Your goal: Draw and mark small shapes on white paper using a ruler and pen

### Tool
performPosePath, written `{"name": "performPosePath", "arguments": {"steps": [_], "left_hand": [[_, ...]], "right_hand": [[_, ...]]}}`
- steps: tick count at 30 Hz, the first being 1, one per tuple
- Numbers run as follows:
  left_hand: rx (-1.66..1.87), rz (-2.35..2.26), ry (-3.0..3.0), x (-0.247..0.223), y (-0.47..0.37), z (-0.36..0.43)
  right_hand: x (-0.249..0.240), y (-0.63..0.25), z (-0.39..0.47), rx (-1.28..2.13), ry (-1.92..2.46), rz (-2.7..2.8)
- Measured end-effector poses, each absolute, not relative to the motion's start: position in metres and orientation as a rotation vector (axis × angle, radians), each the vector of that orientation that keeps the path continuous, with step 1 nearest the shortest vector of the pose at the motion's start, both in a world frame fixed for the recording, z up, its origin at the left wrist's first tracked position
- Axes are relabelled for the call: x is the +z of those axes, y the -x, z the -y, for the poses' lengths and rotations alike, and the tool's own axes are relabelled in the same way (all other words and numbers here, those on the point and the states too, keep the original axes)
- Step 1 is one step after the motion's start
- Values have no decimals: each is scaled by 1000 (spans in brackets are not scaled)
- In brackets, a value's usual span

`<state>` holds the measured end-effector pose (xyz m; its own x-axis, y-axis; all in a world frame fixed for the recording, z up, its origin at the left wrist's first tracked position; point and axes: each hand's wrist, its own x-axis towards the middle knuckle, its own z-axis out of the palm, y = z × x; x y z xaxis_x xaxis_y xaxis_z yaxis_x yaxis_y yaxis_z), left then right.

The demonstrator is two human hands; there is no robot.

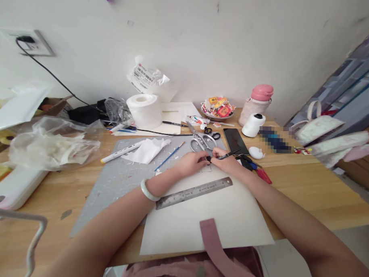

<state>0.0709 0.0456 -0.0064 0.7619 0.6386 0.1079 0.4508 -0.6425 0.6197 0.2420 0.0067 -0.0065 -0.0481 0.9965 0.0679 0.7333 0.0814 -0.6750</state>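
My right hand (227, 161) is closed around a black pen (229, 154), its fingertips meeting those of my left hand. A small black object (208, 158) is pinched by my left hand (193, 163), above a white sheet (200, 211). Faint drawn lines show on the paper just below the fingers. A steel ruler (194, 193) lies across the sheet, nearer to me. Behind my hands are silver scissors (203, 141) and black-handled scissors (212, 133).
A grey cutting mat (110, 182) lies under the sheet, with a marker (123, 151), crumpled tissue (149, 150) and a blue brush (170, 156). Farther back stand a paper roll (144, 112), a bowl (217, 115), a phone (235, 141) and a pink bottle (256, 102).
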Motion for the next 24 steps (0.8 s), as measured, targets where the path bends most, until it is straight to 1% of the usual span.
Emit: {"name": "performPosePath", "arguments": {"steps": [16,24], "left_hand": [[417,-821,-2351,-4,-71,-45],[417,-817,-2340,-5,-70,-46]], "right_hand": [[-9,-243,-7,670,1661,1829],[-1,-243,-3,736,1615,1830]]}}
